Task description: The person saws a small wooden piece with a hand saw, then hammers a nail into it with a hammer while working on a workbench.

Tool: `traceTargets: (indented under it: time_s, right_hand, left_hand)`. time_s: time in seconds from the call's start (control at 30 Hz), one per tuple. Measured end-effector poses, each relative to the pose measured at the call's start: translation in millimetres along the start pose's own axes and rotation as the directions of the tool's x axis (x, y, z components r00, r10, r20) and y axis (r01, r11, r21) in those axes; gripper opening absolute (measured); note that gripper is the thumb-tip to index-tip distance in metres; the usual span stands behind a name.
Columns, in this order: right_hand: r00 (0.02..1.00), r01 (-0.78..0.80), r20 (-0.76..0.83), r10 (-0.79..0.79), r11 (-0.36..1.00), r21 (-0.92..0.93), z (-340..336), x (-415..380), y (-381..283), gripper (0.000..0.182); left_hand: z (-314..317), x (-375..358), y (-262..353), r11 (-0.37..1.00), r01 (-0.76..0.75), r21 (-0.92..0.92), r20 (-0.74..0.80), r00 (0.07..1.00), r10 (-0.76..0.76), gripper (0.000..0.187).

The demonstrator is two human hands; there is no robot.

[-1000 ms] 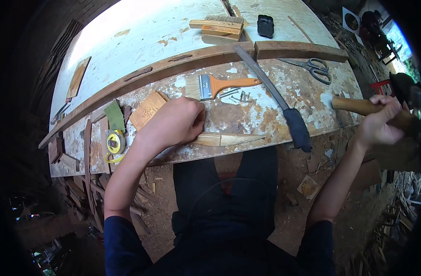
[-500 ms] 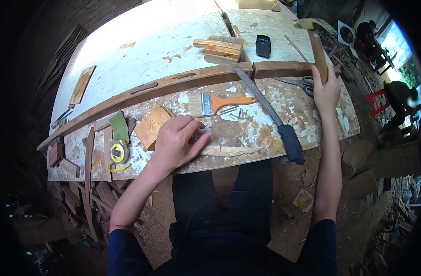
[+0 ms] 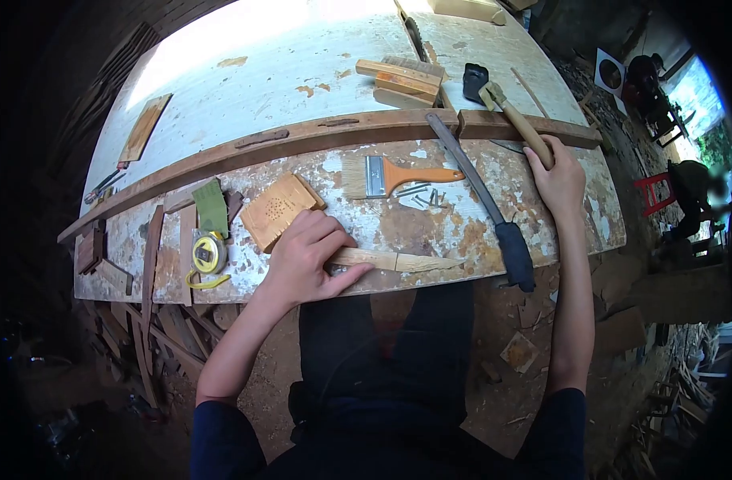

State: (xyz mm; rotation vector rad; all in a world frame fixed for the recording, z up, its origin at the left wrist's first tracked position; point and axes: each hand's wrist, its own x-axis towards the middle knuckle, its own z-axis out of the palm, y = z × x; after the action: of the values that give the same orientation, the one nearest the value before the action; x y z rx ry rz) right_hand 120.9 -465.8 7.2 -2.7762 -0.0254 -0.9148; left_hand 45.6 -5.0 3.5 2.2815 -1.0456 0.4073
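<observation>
The fingers of my right hand [image 3: 559, 178] are wrapped round the wooden handle of a claw hammer [image 3: 519, 118]. Its head tilts to the upper left, beside a small black plastic case [image 3: 474, 80]. My left hand [image 3: 308, 254] lies low over the near edge of the bench, thumb and fingers on either side of the left end of a pale wooden strip [image 3: 418, 262]. Just behind that hand sits a wooden block with many small holes [image 3: 278, 212]. A flat paintbrush [image 3: 406, 174] and several nails [image 3: 434, 198] lie between my hands.
A long wooden rail [image 3: 222, 161] crosses the worn workbench [image 3: 302, 52]. A dark metal bar with a wrapped handle [image 3: 479, 184] overhangs the near edge. Leftward are a tape measure [image 3: 208, 253] and green sandpaper [image 3: 211, 206]. Scissors lie partly hidden behind my right hand. People [image 3: 690, 188] sit at far right.
The hammer has swung down and left from a raised position, its head now near the black case. My left fingers have lowered around the pale strip's end. The view has shifted slightly.
</observation>
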Motion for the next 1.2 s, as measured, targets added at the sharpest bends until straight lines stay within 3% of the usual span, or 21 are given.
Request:
traceTargets:
  time_s: [0.17, 0.23, 0.33, 0.43, 0.63, 0.73, 0.83, 0.93, 1.13, 1.17, 1.2]
  right_hand:
    - [0.967, 0.171, -0.189, -0.168, 0.985, 0.000, -44, -19, -45, 0.036]
    - [0.974, -0.140, 0.188, 0.125, 0.988, 0.067, -76, -46, -65, 0.034]
    - [0.807, -0.303, 0.519, 0.281, 0.952, -0.045, -98, -74, -99, 0.032]
    - [0.923, -0.161, 0.366, 0.120, 0.983, 0.085, -75, -104, -93, 0.031]
    - [0.855, -0.205, 0.505, 0.116, 0.971, 0.124, -78, -100, -92, 0.026]
    - [0.767, -0.401, 0.591, 0.250, 0.906, 0.137, -90, -99, -109, 0.021]
    - [0.746, -0.564, 0.601, 0.287, 0.753, 0.341, -109, -106, -133, 0.020]
    - [0.745, -0.597, 0.622, 0.240, 0.655, 0.463, -119, -146, -146, 0.020]
    - [0.809, -0.506, 0.564, 0.163, 0.682, 0.528, -108, -202, -175, 0.026]
    - [0.695, -0.646, 0.685, 0.217, 0.607, 0.463, -107, -212, -175, 0.028]
    - [0.693, -0.649, 0.689, 0.211, 0.600, 0.468, -104, -217, -179, 0.028]
  left_hand:
    - [-8, 2, 2, 0.999, 0.003, -0.053, 0.043, 0.999, -0.001, 0.035]
    - [-7, 0, 1, 0.998, 0.008, -0.061, 0.043, 0.999, -0.005, 0.035]
    - [-9, 0, 5, 0.998, -0.006, -0.062, 0.024, 1.000, 0.007, 0.035]
    - [2, -3, 12, 1.000, -0.019, -0.024, -0.028, 0.999, 0.018, 0.035]
    - [17, -4, 39, 0.998, 0.069, -0.011, -0.045, 0.997, -0.070, 0.034]
    - [18, 0, 45, 0.993, 0.118, -0.026, -0.035, 0.992, -0.119, 0.034]
    - [17, 4, 48, 0.989, 0.145, -0.026, 0.003, 0.989, -0.145, 0.034]
    - [18, 6, 53, 0.988, 0.153, -0.028, 0.049, 0.987, -0.152, 0.034]
    - [26, 15, 58, 0.975, 0.208, -0.083, 0.069, 0.977, -0.202, 0.035]
    - [25, 14, 57, 0.970, 0.222, -0.095, 0.072, 0.974, -0.216, 0.035]
    - [25, 14, 57, 0.966, 0.237, -0.107, 0.075, 0.970, -0.230, 0.035]
